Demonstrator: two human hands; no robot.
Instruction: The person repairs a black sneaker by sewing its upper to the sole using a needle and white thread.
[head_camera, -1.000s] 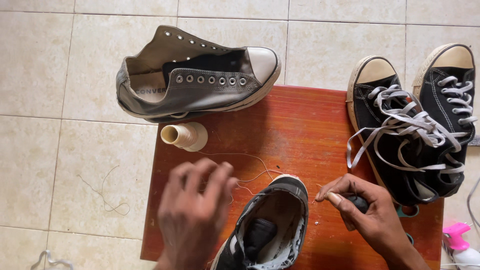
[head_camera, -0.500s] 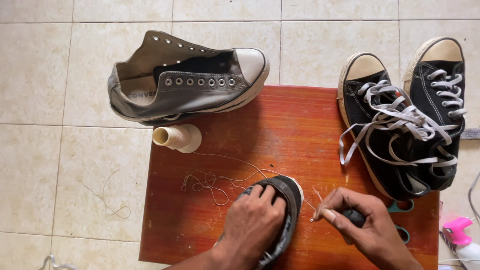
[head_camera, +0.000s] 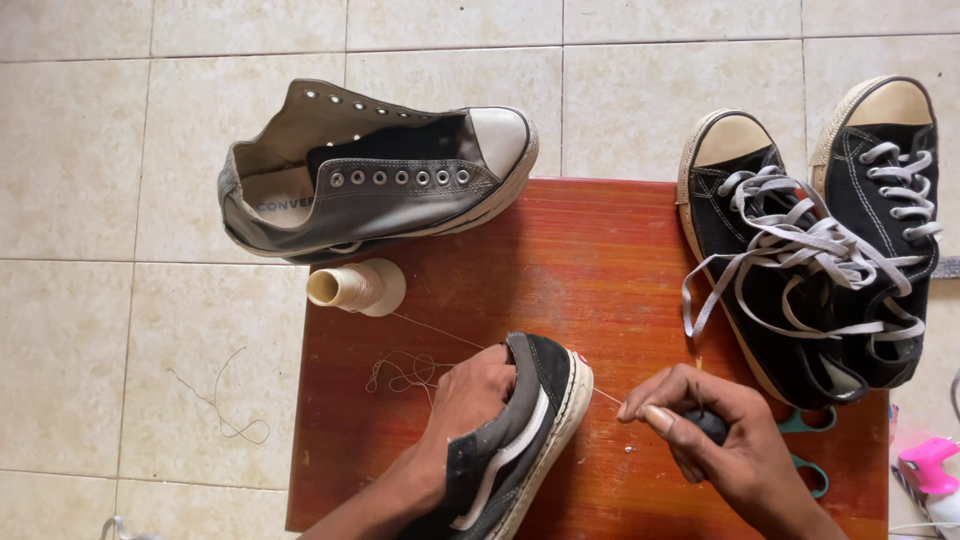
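My left hand (head_camera: 470, 405) grips the black shoe (head_camera: 510, 440) mid-stitch, while my right fingers (head_camera: 660, 415) at three o'clock pinch the thread (head_camera: 606, 397) taut, sole seam unfinished.

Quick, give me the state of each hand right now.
Left hand: closed, holding the black sneaker on its side on the red table.
Right hand: closed on a dark-handled tool, pinching the thread.
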